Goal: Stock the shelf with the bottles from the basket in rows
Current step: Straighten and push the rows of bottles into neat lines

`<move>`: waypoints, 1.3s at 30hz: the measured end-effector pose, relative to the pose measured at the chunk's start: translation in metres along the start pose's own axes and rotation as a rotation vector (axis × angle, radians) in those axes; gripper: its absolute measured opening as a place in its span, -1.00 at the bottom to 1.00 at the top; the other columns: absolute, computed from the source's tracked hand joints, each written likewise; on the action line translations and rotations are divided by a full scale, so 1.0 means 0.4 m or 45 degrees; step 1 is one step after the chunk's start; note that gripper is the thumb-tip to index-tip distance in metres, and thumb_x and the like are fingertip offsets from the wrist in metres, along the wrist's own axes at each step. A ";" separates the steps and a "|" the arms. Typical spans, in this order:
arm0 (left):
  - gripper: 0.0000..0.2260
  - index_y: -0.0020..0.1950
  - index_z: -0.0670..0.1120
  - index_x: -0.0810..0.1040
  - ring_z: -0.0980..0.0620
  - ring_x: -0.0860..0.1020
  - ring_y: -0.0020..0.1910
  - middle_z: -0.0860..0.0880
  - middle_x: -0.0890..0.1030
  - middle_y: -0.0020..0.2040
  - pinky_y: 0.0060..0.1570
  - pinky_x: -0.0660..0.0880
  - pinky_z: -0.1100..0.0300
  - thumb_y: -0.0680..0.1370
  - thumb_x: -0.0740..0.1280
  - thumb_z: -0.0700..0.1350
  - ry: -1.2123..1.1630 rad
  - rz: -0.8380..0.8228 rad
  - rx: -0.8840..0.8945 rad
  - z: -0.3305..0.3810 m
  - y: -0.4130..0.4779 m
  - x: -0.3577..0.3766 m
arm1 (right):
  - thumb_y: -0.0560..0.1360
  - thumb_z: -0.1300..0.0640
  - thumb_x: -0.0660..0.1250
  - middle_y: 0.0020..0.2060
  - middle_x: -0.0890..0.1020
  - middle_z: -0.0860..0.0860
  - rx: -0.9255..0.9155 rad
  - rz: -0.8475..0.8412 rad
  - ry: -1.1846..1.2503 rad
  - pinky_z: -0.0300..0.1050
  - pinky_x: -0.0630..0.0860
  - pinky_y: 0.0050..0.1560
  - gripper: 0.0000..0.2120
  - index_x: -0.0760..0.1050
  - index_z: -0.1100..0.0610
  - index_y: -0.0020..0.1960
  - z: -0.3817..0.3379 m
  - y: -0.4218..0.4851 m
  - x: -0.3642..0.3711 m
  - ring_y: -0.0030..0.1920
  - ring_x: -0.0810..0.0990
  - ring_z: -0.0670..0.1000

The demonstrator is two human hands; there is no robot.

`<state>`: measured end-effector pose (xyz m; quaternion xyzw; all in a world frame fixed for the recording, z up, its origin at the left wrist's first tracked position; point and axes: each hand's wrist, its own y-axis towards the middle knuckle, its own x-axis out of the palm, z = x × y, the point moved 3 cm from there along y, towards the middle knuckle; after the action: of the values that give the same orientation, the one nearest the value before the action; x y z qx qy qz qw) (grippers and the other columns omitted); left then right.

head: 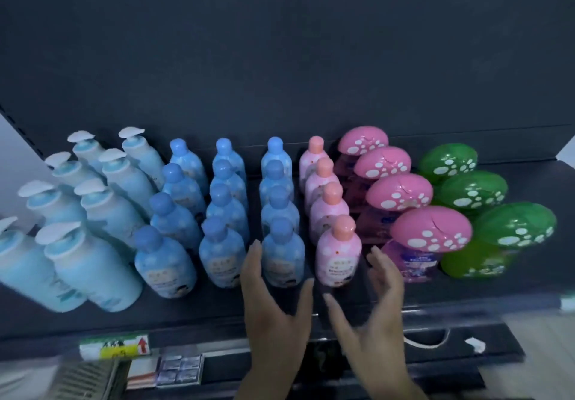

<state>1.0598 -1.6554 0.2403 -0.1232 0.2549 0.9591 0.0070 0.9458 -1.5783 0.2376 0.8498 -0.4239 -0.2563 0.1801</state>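
Now both hands hover at the shelf [466,293] front, fingers spread and holding nothing: left hand [273,306] before the front blue bottle [284,256], right hand [373,312] just beside the front pink bottle [337,256]. Rigid, smooth plastic, likely weighty if full; tightly packed rows could topple, so grip round the body.
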 end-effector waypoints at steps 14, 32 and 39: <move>-0.26 0.48 0.03 0.10 0.08 0.28 0.40 0.02 0.28 0.40 0.35 0.31 0.09 0.42 0.44 -0.03 0.125 -0.028 -0.031 -0.014 -0.020 0.020 | 0.38 0.13 0.45 0.37 0.29 0.16 0.101 -0.058 -0.138 0.11 0.37 0.31 -0.19 0.06 0.13 0.47 0.076 0.002 0.044 0.36 0.34 0.16; -0.22 0.48 0.10 -0.01 0.13 0.25 0.41 0.07 0.20 0.44 0.35 0.32 0.09 0.45 0.43 -0.13 0.188 0.052 -0.215 -0.208 0.135 -0.258 | 0.47 0.11 0.36 0.43 0.25 0.02 0.087 -0.178 -0.196 0.06 0.38 0.33 -0.23 -0.05 -0.10 0.48 -0.135 -0.060 0.424 0.40 0.30 0.00; -0.26 0.48 -0.01 0.12 0.15 0.32 0.35 0.06 0.31 0.39 0.22 0.30 0.33 0.42 0.46 -0.15 0.113 -0.101 -0.256 -0.222 0.147 -0.275 | 0.46 0.12 0.37 0.40 0.24 0.14 0.132 -0.113 -0.323 -0.28 0.21 0.28 -0.19 -0.11 0.15 0.49 -0.136 -0.085 0.431 0.40 0.23 0.04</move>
<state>1.1826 -1.7445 0.2207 -0.1757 0.1523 0.9724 0.0213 1.0871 -1.6942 0.2147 0.8367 -0.4180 -0.3470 0.0694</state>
